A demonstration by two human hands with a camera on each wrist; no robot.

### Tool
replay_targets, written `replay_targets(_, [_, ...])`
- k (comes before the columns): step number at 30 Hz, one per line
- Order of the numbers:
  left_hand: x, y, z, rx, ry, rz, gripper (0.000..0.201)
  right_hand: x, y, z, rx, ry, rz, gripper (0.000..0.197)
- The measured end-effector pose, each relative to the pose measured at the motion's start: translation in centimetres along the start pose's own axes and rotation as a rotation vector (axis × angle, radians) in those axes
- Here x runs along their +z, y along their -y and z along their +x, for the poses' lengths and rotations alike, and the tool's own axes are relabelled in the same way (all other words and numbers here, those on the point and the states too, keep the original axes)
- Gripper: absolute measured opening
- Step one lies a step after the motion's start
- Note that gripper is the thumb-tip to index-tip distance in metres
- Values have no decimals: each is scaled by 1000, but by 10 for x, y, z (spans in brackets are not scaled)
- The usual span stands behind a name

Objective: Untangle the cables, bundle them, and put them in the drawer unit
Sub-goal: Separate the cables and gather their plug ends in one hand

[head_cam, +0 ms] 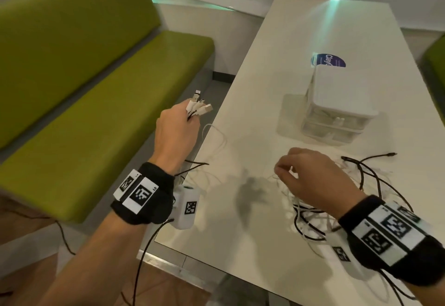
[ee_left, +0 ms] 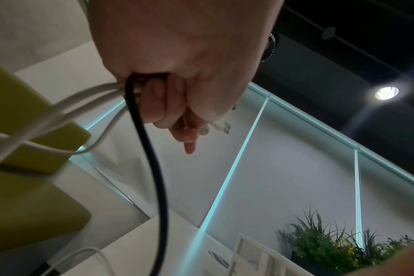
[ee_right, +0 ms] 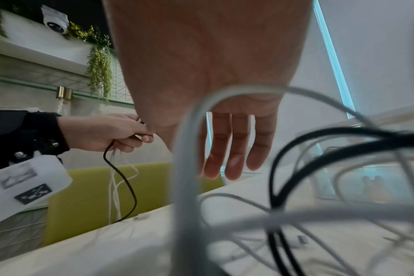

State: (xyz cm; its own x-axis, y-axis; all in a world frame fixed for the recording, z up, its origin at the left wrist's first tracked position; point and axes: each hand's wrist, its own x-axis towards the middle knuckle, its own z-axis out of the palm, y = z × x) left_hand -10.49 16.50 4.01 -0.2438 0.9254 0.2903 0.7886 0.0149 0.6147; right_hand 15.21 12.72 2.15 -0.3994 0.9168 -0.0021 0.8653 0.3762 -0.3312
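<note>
Several cable ends [head_cam: 199, 107] are bunched in the left hand [head_cam: 177, 134], fisted round them off the table's [head_cam: 265, 84] left edge, plugs pointing up and away; their white and black lengths trail right, back across the edge. Tangled cables [head_cam: 342, 185] lie under and right of the right hand [head_cam: 315, 175], the nearer one, palm down just above them, fingers loosely extended; whether it pinches a strand, I cannot tell. Drawer unit [head_cam: 337, 103] stands beyond it, further up the table.
</note>
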Motion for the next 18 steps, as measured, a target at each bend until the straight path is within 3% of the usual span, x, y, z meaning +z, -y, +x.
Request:
replay_targets(7, [0, 15, -2, 0, 44, -84, 27, 14, 24, 33, 6, 40, 51, 20])
replay_targets(9, [-11, 18, 3, -4, -54, -135, 29, 16, 27, 31, 14, 58, 63, 20])
replay_targets(14, [-82, 55, 49, -70, -502, -70, 35, 21, 26, 30, 50, 130, 63, 22])
replay_targets(18, [-119, 71, 62, -115, -584, -181, 33, 39, 49, 48, 6, 216, 64, 27])
